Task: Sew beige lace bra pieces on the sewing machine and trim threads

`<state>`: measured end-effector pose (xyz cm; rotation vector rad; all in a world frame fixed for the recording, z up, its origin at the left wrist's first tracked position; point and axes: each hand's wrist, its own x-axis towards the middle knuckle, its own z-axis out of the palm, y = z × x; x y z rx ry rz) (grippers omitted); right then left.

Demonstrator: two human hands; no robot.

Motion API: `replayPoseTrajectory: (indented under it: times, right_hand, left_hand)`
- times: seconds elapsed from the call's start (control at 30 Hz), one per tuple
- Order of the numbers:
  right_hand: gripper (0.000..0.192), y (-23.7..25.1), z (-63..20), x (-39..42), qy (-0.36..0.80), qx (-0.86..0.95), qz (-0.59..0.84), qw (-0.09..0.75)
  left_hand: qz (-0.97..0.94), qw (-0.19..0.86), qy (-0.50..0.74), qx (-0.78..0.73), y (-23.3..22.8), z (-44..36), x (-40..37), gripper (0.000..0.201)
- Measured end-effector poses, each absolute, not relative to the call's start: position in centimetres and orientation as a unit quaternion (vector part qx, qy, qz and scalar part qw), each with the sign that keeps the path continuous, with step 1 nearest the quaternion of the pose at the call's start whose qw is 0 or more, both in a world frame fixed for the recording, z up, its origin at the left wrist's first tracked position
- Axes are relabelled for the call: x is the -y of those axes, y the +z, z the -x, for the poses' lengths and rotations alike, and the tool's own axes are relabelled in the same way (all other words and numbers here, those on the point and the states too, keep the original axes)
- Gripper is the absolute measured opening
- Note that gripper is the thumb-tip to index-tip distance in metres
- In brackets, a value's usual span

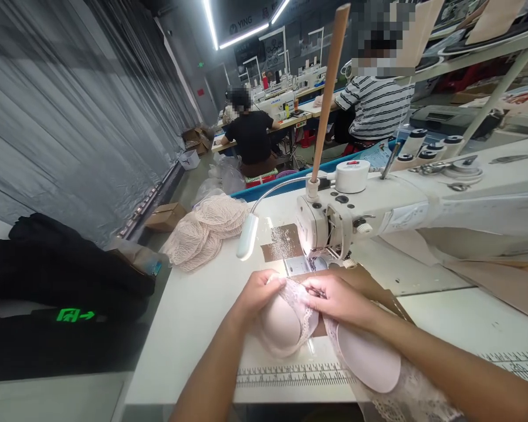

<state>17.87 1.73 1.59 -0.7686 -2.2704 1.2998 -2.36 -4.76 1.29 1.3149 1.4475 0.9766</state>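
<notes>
A pale pink lace bra [281, 322] with moulded cups is at the front of the sewing table. My left hand [261, 293] pinches the upper edge of its left cup between thumb and fingers. Closed on the lace beside that cup is my right hand [334, 299]; a small dark metal tool [317, 291] shows at its fingers, its kind not clear. The second cup [369, 357] lies under my right forearm, with lace hanging toward the table's front edge. Just beyond both hands stands the sewing machine head [312, 228], its needle area lit and apart from the fabric.
Stacked lace cup pieces [206, 231] lie at the table's back left. A lamp [247, 234] on a bent neck hangs near the machine. Measuring tape [290, 375] runs along the front. Thread cones [416, 140] stand behind; two people sit at machines farther off.
</notes>
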Motion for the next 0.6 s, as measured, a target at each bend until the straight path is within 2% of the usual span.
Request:
replayPoseTrajectory:
  times: [0.1,0.13,0.23,0.3,0.47,0.6]
  right_hand:
    - [0.032,0.7,-17.5,-1.6,0.473,0.807,0.281,0.215]
    - [0.032,0.4,-17.5,-1.6,0.480,0.805,0.277,0.214]
    - [0.034,0.0,-17.8,-1.6,0.494,0.806,0.256,0.204]
    - [0.035,0.1,-17.8,-1.6,0.500,0.805,0.245,0.203]
    - [0.034,0.8,-17.9,-1.5,0.508,0.803,0.239,0.199]
    - [0.030,1.1,-18.3,-1.5,0.511,0.796,0.257,0.199]
  left_hand:
    - [-0.552,0.426,0.411,-0.588,1.4,2.6,4.9,0.014]
    - [-0.564,0.409,0.417,-0.583,1.5,2.7,5.0,0.019]
    - [-0.615,0.391,0.415,-0.545,1.4,2.5,4.9,0.051]
    - [-0.635,0.401,0.399,-0.526,1.3,2.1,4.9,0.056]
    - [-0.600,0.466,0.352,-0.547,1.0,1.5,4.7,0.031]
    - [-0.544,0.537,0.360,-0.536,0.9,1.6,4.6,0.032]
